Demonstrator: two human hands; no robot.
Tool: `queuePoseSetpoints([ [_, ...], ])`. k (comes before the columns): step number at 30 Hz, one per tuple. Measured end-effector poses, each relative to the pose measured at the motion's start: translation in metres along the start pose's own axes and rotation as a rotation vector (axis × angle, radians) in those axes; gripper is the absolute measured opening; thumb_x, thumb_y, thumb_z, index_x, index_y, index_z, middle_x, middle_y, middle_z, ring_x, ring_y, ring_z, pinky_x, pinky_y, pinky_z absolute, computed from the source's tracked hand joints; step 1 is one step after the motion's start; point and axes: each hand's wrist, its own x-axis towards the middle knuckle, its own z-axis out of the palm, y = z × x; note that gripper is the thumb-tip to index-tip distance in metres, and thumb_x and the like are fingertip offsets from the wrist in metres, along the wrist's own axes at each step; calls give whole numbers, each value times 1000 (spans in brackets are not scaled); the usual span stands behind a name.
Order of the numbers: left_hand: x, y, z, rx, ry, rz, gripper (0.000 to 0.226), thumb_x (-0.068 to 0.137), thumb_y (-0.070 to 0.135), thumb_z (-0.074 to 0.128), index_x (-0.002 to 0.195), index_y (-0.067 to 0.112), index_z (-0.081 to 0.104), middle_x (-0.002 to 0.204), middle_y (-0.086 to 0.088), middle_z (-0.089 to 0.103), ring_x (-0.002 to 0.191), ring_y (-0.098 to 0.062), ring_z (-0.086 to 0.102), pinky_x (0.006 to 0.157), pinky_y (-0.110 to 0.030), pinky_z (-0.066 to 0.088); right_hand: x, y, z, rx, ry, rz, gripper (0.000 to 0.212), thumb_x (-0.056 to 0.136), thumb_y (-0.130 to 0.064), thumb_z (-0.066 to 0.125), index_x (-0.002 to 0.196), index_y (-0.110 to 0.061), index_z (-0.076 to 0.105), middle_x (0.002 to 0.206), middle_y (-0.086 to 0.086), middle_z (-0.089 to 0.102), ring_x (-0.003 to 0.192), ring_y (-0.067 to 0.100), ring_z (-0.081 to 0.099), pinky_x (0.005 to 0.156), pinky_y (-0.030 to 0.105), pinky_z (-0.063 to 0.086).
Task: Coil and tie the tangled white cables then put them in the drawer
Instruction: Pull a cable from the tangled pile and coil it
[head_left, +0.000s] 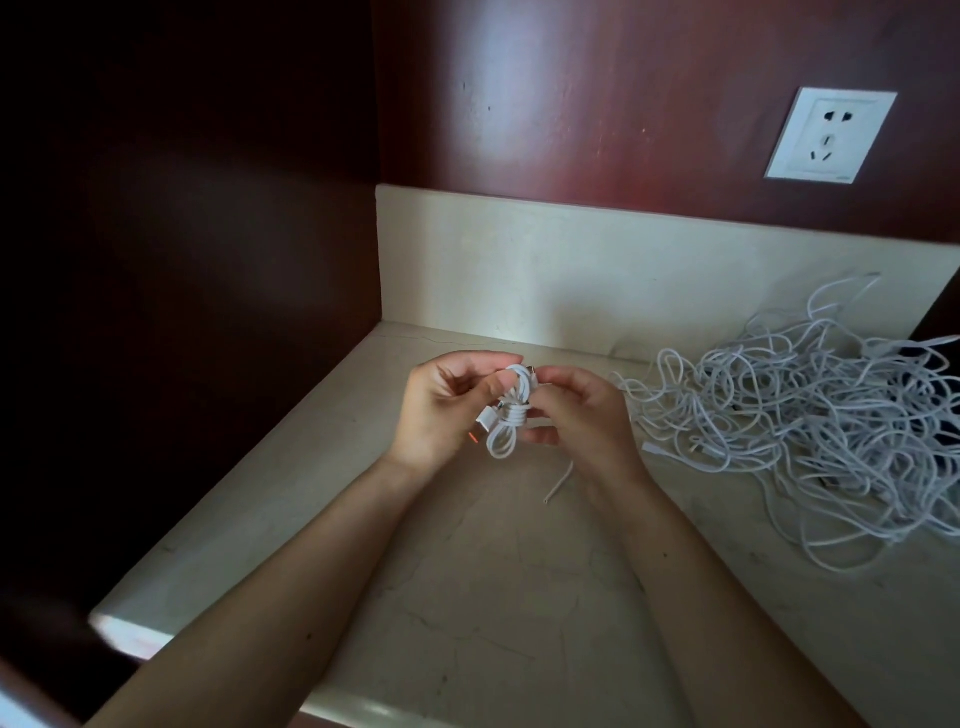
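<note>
Pale countertop (467, 597), coiled cable (511, 415) between left hand (441, 410) and right hand (582, 421)

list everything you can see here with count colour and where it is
coiled cable: one, white, held between both hands
tangled cables: one pile, white, right side of the counter
loose strand: one, white, on the counter below the right hand
wall socket: one, white, wall at upper right
counter: one, cream, under everything
left hand: one, grips the coiled cable
right hand: one, pinches the coiled cable

Pale marble counter (493, 597), dark red wall (623, 104), white socket (829, 135).
</note>
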Motion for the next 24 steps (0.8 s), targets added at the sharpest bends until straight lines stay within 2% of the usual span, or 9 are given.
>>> queuePoseSetpoints([
  [2, 0, -2, -1, 25, 2, 6, 21, 86, -3, 64, 96, 13, 72, 84, 5, 76, 77, -9, 70, 72, -26, 57, 0, -1, -2, -46, -21, -3, 17, 85, -2, 68, 101, 1, 67, 81, 12, 71, 61, 12, 68, 49, 25, 52],
  [6, 2, -7, -5, -26, 12, -23, 15, 85, 6, 69, 94, 14, 78, 93, -8, 75, 89, -31, 69, 85, -54, 55, -1, -3, -6, -94, -73, -28, 15, 83, 3, 66, 97, -3, 68, 74, 9, 68, 56, 6, 64, 43, 21, 46],
  [7, 2, -8, -5, -32, 12, -23, 15, 85, 7, 68, 93, 15, 78, 94, -9, 75, 90, -33, 68, 85, -56, 54, -2, -4, -6, -105, -86, -39, 14, 84, 3, 66, 95, -4, 68, 75, 10, 68, 56, 5, 64, 43, 21, 46],
  [8, 1, -8, -4, -21, 21, -17, 16, 87, 5, 67, 94, 15, 78, 94, -6, 75, 89, -30, 69, 85, -52, 55, -2, -4, -7, -111, -101, -46, 14, 84, 4, 65, 94, -5, 68, 76, 12, 67, 57, 5, 64, 43, 21, 47],
  [11, 0, -3, -1, 9, 49, -9, 22, 91, -4, 59, 97, 12, 72, 89, 6, 76, 82, -10, 69, 78, -26, 56, -2, -5, -8, -111, -154, -56, 16, 86, 4, 64, 100, -2, 69, 80, 14, 68, 61, 6, 65, 45, 21, 49],
  [12, 0, -3, 0, 4, 54, -20, 22, 91, -5, 58, 99, 12, 71, 87, 6, 76, 79, -8, 69, 75, -23, 56, -2, -5, -8, -109, -174, -61, 17, 87, 4, 63, 101, -2, 69, 82, 14, 68, 62, 7, 65, 46, 22, 50],
  [17, 1, -3, -2, -87, 35, -110, 16, 89, 1, 61, 98, 7, 72, 84, -9, 74, 76, -26, 68, 77, -45, 59, 1, -4, -15, -128, -278, -112, 19, 90, 4, 60, 103, -7, 69, 86, 17, 69, 70, 11, 67, 52, 24, 54],
  [20, -1, 1, -3, -158, -8, -204, 15, 85, 4, 63, 97, 7, 71, 82, -6, 74, 71, -17, 70, 66, -32, 60, 3, -3, -20, -169, -332, -144, 20, 92, 4, 58, 103, -9, 69, 94, 25, 70, 78, 19, 69, 56, 25, 55],
  [24, 2, 1, -8, -118, -67, -284, 16, 73, 17, 69, 85, 18, 79, 84, -3, 75, 74, -12, 69, 73, -25, 58, 4, 0, -22, -217, -358, -168, 20, 92, 6, 57, 104, -4, 69, 96, 25, 71, 78, 17, 69, 55, 22, 52],
])
